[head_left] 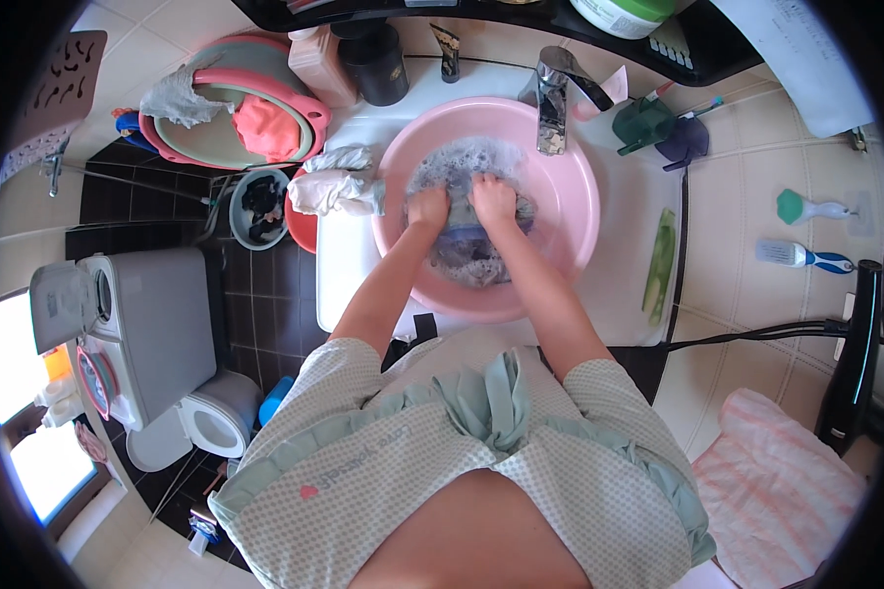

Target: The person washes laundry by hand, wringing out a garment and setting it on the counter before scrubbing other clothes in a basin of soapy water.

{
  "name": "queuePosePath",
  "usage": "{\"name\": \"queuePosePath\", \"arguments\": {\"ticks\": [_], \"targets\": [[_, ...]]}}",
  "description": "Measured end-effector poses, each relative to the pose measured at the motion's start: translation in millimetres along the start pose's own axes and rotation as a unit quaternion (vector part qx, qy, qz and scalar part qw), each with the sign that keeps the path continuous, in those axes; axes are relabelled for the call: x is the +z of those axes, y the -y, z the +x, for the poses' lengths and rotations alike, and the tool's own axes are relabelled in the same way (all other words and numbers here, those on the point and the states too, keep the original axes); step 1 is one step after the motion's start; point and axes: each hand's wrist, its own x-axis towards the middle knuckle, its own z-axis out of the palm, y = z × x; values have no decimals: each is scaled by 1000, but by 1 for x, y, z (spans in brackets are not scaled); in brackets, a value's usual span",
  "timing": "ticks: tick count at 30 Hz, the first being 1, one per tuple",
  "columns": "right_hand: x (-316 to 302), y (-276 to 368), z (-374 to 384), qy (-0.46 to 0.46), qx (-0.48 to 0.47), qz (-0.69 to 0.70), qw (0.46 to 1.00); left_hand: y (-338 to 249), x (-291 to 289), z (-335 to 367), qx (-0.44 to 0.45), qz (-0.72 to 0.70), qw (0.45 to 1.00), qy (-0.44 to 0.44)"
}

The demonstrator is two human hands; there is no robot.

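A pink basin (583, 201) sits in the white washstand, holding foamy water and a wet grey-blue cloth (469, 236). Both forearms reach down into it. My left hand (428, 208) is closed on the left side of the cloth, its fingertips partly hidden in the suds. Close by on the right, my right hand (493, 198) has its fingers curled into the same cloth. White foam (476, 155) lies along the far side of the water, and more froth shows nearer to me. The cloth's full shape is hidden under water.
A metal tap (552, 108) overhangs the basin's far right rim. White wrung cloths (334, 187) lie at the counter's left edge. Green aloe-like strips (660, 265) rest on the right. Beyond the left edge stand a pink-rimmed tub (319, 118) and a small bucket (238, 211).
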Motion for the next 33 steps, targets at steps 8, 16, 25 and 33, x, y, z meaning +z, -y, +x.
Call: {"name": "queuePosePath", "arguments": {"ticks": [8, 16, 25, 33], "targets": [[-33, -3, 5, 52, 114, 463, 877, -6, -29, 0, -143, -690, 705, 79], [-62, 36, -8, -72, 224, 467, 853, -40, -17, -16, -70, -583, 809, -30], [-69, 37, 1, -1, 168, 354, 920, -43, -39, -19, -176, -748, 634, 87], [-40, 5, 18, -14, 166, 305, 938, -48, -66, -29, -166, -774, 595, 142]]}}
